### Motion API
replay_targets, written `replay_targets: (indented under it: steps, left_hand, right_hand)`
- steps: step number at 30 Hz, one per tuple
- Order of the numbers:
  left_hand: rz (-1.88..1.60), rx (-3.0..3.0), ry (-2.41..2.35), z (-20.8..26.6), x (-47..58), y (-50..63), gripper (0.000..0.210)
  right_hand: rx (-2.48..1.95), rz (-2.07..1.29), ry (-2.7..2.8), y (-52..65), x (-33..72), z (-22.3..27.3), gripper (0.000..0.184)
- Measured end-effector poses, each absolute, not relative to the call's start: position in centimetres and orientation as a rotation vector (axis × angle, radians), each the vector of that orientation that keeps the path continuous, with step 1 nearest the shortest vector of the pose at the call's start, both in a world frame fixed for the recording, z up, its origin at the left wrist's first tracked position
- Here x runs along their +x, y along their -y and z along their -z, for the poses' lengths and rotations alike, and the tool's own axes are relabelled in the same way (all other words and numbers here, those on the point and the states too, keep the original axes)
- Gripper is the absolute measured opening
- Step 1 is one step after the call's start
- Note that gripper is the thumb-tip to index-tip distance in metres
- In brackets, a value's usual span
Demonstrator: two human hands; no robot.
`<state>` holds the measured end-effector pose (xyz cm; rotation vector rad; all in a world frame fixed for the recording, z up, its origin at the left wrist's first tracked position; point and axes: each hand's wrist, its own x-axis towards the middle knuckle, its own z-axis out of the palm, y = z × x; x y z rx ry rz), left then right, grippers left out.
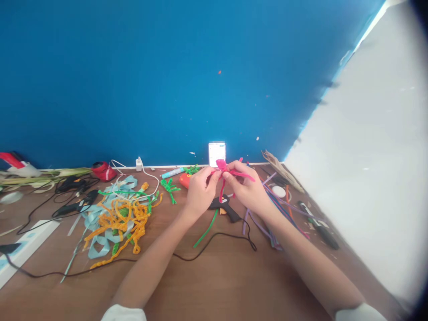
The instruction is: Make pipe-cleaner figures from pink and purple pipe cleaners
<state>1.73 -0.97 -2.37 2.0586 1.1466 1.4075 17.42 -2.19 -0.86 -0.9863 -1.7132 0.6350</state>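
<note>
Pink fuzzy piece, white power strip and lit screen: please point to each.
Pink fuzzy piece point(220, 164), head view, upper part.
White power strip point(30, 243), head view, top face.
Lit screen point(217, 152), head view, bright middle.

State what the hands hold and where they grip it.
The left hand and right hand both pinch a pink fuzzy piece near its middle, where its strands meet, just below the bunched top.
</note>
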Motion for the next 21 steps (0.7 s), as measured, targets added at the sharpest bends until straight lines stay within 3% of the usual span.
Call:
replay_targets:
  steps: [6, 11, 21]
  left_hand:
    - [-1.033, 1.175, -0.783, 1.3, 1.3, 1.0, 0.028]
    - [-0.808, 1.044, -0.634, 1.3, 0.9, 0.7, 0.025]
    - [-1.347, 2.343, -1.062, 1.2, 0.8, 1.2, 0.021]
  right_hand:
    - [-0.806, -0.202, 2.062, 1.5, 18.5, 0.8, 0.014]
    - [-0.695, 0.111, 2.319, 0.9, 20.2, 0.3, 0.017]
    - [-0.942, -0.74, 1.727, 1.4, 19.0, 0.1, 0.02]
